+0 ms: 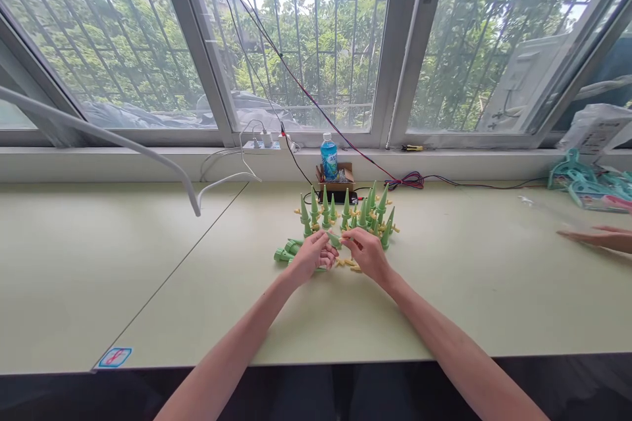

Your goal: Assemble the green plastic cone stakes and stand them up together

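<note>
My left hand (pixel 312 254) is closed around a green watering spike (pixel 334 239), held just above the table. My right hand (pixel 366 251) pinches a small yellow valve piece (pixel 344 238) against that spike; how far it sits in it is hidden by the fingers. Beyond my hands stand several upright green spikes (pixel 364 214) with yellow valves sticking out of their sides. To the left of my left hand, a few more green spikes (pixel 282 254) lie on their sides. Loose yellow valves (pixel 354 268) lie on the table between and below my hands.
A blue-labelled bottle (pixel 329 159) and a small cardboard box (pixel 343 181) stand behind the spikes. A coiled cable (pixel 405 180) lies near the sill. At the right are teal plastic clips (pixel 575 174) and another person's hand (pixel 595 237). A white bar (pixel 148 151) crosses the left side.
</note>
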